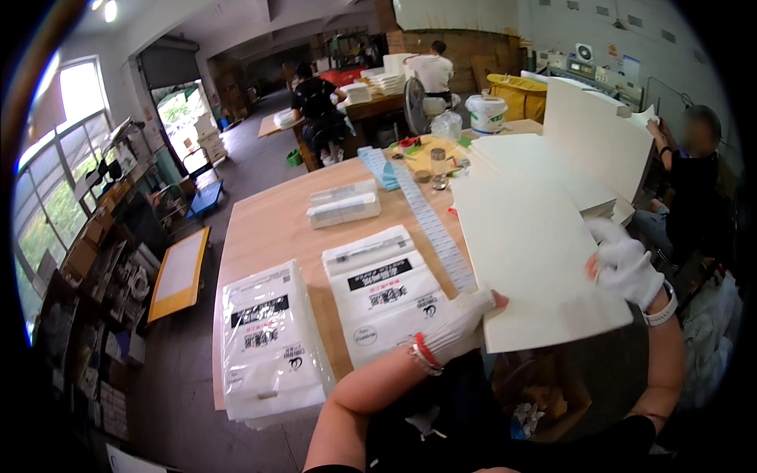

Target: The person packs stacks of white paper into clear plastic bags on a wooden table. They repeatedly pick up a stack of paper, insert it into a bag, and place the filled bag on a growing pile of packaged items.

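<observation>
A large white paper sheet (544, 252) hangs over the near right edge of the table in front of me. My left hand (465, 322), in a white glove with a bare thumb tip, pinches its near left corner, thumb on top. Over the sheet's right side is my right hand (627, 264), also gloved, its bare fingertips bent toward the paper. Motion smears those fingers, so whether they grip is unclear. Left of the sheet lie two packs in clear printed film, one at the far left (272, 339) and one nearer (382, 292).
A smaller wrapped bundle (344, 205), a long printed label strip (430, 225) and a glass jar (438, 169) lie on the wooden table (268, 217). A tall white board (587, 134) stands at right beside a seated person (694, 173). Below is an open carton (544, 394).
</observation>
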Available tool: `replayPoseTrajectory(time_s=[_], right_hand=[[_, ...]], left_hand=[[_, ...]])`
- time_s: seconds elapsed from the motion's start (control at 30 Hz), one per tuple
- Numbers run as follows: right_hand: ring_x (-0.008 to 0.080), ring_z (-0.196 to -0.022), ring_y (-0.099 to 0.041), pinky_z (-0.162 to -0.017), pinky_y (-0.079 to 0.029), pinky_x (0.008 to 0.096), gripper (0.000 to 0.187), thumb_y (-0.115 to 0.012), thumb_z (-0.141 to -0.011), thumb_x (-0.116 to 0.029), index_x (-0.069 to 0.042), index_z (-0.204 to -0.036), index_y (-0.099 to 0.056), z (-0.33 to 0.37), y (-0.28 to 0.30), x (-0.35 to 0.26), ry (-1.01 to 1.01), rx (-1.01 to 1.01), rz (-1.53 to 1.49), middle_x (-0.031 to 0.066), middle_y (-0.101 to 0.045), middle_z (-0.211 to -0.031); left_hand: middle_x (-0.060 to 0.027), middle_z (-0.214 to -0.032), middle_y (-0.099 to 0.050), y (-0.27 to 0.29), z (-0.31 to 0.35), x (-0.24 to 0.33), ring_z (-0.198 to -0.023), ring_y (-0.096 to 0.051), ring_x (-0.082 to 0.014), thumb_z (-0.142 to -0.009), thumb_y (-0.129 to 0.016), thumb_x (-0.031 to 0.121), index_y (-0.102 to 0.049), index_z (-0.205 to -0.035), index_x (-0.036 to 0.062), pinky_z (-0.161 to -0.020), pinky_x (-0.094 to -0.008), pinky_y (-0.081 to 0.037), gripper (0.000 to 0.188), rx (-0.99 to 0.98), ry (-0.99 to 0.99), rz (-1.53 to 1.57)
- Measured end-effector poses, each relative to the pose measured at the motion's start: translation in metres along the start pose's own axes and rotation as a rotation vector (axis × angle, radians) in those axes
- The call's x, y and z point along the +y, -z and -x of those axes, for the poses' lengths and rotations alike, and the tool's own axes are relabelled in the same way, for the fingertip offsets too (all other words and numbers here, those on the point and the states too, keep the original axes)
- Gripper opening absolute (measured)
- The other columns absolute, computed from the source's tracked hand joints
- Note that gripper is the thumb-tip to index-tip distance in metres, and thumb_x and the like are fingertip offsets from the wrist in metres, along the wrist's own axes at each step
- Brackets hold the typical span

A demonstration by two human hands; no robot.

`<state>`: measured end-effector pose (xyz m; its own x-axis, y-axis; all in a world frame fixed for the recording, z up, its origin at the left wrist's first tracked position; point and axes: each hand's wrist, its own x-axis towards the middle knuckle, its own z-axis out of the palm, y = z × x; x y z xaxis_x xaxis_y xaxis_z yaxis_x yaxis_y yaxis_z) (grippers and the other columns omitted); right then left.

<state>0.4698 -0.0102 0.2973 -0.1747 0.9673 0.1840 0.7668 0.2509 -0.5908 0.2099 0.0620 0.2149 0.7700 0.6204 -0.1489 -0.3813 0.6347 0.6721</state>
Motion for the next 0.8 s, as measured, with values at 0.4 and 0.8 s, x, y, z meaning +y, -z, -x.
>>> replayPoseTrajectory(time_s=[0.4, 0.8], right_hand=[[0.0205, -0.103, -0.051, -0.09, -0.041, 0.0312, 0.053, -0.063, -0.083, -0.028, 0.003, -0.121, -0.045, 0.045, -0.272, 0.039, -0.166, 0.6, -0.626, 0.0135, -0.051, -0.117], [0.0273, -0.07, -0.062, -0.062, -0.049, 0.0322, 0.032, -0.071, -0.069, -0.018, 0.0, -0.092, -0.059, 0.071, -0.227, 0.058, -0.114, 0.303, -0.12, 0.0142, -0.062, -0.081]], left_hand=[[-0.0318, -0.13, -0.03, 0.051, 0.045, -0.14, -0.118, -0.029, -0.0544, -0.059, -0.071, 0.018, -0.034, -0.127, -0.006, -0.099, -0.0558, -0.027, 0.081, 0.386, -0.887, -1.847], [-0.0031, -0.085, -0.061, 0.257, 0.007, -0.053, -0.099, -0.052, -0.0229, -0.069, -0.066, 0.032, -0.063, -0.079, 0.0147, -0.088, -0.0394, -0.039, 0.02, 0.662, 0.13, -1.479]])
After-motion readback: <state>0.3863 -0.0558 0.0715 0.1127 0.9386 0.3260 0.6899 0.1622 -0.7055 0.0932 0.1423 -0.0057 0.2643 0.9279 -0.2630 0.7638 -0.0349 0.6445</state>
